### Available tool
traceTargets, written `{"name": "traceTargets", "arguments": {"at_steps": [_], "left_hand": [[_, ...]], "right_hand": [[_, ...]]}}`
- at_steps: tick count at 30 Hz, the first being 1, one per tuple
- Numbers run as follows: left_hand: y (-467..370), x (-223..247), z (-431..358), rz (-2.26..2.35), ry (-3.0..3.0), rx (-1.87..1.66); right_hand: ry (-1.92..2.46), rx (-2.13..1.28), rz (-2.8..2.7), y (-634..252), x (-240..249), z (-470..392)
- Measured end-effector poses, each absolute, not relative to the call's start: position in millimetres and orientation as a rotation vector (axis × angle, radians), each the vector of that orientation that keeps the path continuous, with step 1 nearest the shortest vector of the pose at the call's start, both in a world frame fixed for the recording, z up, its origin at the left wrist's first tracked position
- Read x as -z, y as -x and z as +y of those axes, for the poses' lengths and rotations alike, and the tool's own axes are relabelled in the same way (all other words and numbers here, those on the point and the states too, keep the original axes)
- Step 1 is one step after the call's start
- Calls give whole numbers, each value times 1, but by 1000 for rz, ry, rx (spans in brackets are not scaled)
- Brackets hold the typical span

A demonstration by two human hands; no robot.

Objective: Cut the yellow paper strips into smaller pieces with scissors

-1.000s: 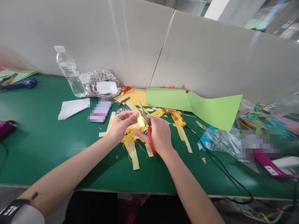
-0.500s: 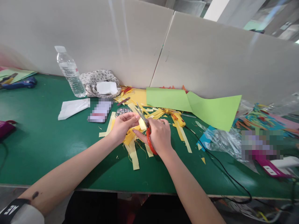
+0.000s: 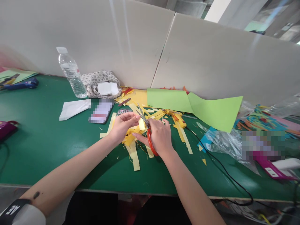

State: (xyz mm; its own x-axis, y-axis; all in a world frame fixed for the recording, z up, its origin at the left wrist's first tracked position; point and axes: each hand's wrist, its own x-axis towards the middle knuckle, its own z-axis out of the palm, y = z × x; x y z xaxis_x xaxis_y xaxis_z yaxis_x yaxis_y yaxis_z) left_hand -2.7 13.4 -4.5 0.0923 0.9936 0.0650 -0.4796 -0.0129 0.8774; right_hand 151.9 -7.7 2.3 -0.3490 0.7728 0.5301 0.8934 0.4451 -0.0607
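Scissors [image 3: 151,145] over yellow scraps [image 3: 134,156], long axis diagonal, tips forward-left; right hand [image 3: 160,134] fingers curled at handles. Left hand [image 3: 122,126] pinches pale strip [image 3: 142,124]. Tips slightly further left than before.

Scissor handles [image 3: 150,142]: red-orange
Paper strips [image 3: 135,159]: pale ylw
Tabletop [image 3: 70,162]: dk grn
Cloth bundle [image 3: 99,76]: off-wht w/ gry spots
Lg sheet [image 3: 170,99]: lt grn
Cord [image 3: 223,165]: blk

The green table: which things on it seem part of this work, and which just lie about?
Likely in use:
red-handled scissors, in right hand
pale yellow strip, in left hand

Apparently just lying about:
water bottle
phone
patterned pouch
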Motion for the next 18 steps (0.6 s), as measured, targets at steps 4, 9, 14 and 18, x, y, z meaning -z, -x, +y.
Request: {"name": "traceTargets", "arguments": {"at_steps": [4, 9, 14, 18], "left_hand": [[2, 7, 14, 780, -944, -1382], [0, 6, 11, 741, -968, -1318], [-1, 3, 8, 727, -911, -1274], [0, 2, 8, 725, -869, -1245]], "right_hand": [[1415, 328, -2217, -152, -3, -8], [1399, 349, -2194, -152, -2, -7], [1373, 392, -2177, -153, 0, -6], [1357, 420, -2160, -154, 0, -6]]}}
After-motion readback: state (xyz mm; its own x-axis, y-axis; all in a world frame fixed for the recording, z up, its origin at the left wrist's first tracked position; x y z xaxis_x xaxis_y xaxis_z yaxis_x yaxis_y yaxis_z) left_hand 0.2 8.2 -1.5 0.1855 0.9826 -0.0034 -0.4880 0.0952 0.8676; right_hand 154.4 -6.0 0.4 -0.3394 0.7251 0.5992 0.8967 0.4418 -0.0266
